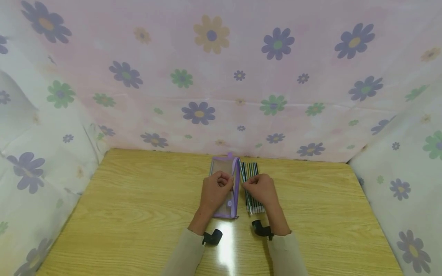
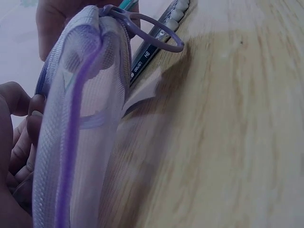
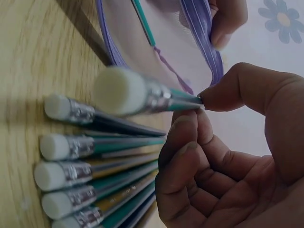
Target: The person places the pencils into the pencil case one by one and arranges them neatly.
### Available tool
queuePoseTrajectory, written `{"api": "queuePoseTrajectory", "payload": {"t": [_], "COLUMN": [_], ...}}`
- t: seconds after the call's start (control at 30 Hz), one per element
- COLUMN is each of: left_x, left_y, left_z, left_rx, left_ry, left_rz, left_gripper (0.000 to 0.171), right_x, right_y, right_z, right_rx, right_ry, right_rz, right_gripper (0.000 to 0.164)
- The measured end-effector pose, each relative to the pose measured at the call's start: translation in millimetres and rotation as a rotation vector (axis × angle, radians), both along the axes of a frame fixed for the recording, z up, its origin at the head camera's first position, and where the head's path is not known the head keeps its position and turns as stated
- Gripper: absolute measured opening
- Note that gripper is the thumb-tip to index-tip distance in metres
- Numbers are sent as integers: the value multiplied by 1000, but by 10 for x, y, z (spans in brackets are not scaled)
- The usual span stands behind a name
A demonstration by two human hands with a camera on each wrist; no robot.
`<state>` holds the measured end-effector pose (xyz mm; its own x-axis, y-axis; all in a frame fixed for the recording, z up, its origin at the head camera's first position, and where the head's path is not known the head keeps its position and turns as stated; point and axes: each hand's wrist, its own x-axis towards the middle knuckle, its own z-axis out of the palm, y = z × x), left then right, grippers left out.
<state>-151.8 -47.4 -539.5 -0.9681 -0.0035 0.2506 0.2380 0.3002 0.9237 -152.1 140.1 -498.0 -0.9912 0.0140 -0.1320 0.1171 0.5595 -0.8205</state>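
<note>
A purple-edged mesh zip pouch [image 1: 223,211] lies on the table with its zipper side spread apart. My left hand [image 1: 215,193] pinches the pouch's edge between thumb and fingers; the left wrist view shows the mesh [image 2: 85,142] beside those fingertips. In my right hand [image 1: 263,188], thumb and fingertips pinch a teal pencil with a white eraser [image 3: 121,90], held just above the other pencils. Its far end reaches beside the pouch's zipper edge; whether the tip is inside cannot be told. Another teal pencil [image 3: 144,23] shows within the pouch.
A row of pencils [image 1: 256,206] lies just right of the pouch, white erasers toward me. A purple loop [image 2: 164,42] hangs at the pouch's end. Black wrist mounts [image 1: 213,237] sit on both wrists. Flowered cloth [image 1: 238,88] stands behind the wooden table [image 1: 131,207].
</note>
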Motion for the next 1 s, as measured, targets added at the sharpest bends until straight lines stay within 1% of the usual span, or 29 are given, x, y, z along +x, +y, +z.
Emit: {"api": "queuePoseTrajectory", "payload": {"t": [0.13, 0.27, 0.33, 0.53, 0.7, 0.87, 1.0], "left_x": [-3, 3, 5, 6, 2, 1, 0], "left_y": [-5, -11, -11, 1, -2, 0, -2], "left_z": [1, -8, -12, -7, -2, -5, -12], "left_rx": [1, -2, -7, 5, 5, 8, 15], "left_ry": [11, 14, 13, 8, 3, 8, 14], "left_rz": [0, 3, 3, -5, 0, 0, -7], "left_gripper": [9, 10, 10, 9, 9, 9, 9], "right_x": [2, 9, 15, 9, 0, -6, -10], "right_y": [-49, -95, -113, -154, -192, -230, -251], "right_z": [-5, -20, -25, -48, -82, -115, -137], "right_rx": [-19, -27, -49, -192, -270, -305, -298], "right_ry": [6, 2, -7, -49, -61, -61, -62], "right_rz": [-3, -22, -35, -69, -94, -114, -115], "right_gripper": [11, 11, 11, 12, 11, 12, 12]}}
